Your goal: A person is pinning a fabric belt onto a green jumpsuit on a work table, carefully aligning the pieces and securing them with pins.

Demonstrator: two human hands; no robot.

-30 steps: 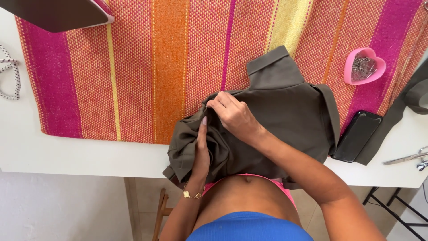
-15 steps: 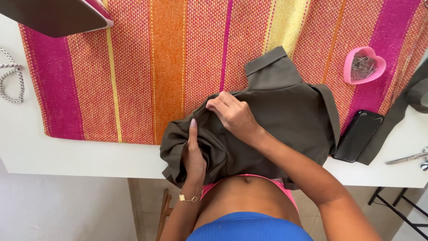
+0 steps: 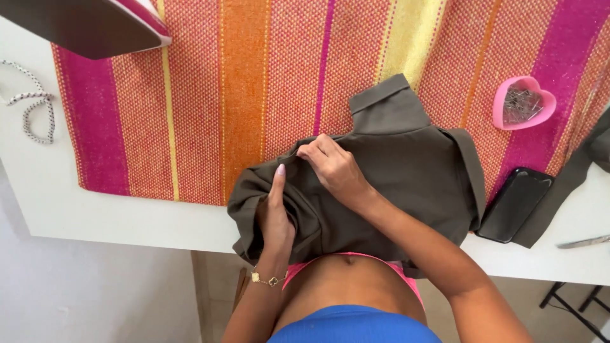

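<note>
I see a matt olive cloth garment [image 3: 406, 184], a coarse woven striped mat [image 3: 254, 82], a glossy pink plastic dish [image 3: 522, 101], a smooth white desk [image 3: 114, 219].

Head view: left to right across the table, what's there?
White beaded cord → dark flat iron soleplate → left hand → right hand, both on the olive-brown folded garment → black phone → pink heart-shaped pin dish.

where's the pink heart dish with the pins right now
In the head view the pink heart-shaped dish sits at the upper right on the striped cloth, just above the black phone and right of the olive garment.
</note>
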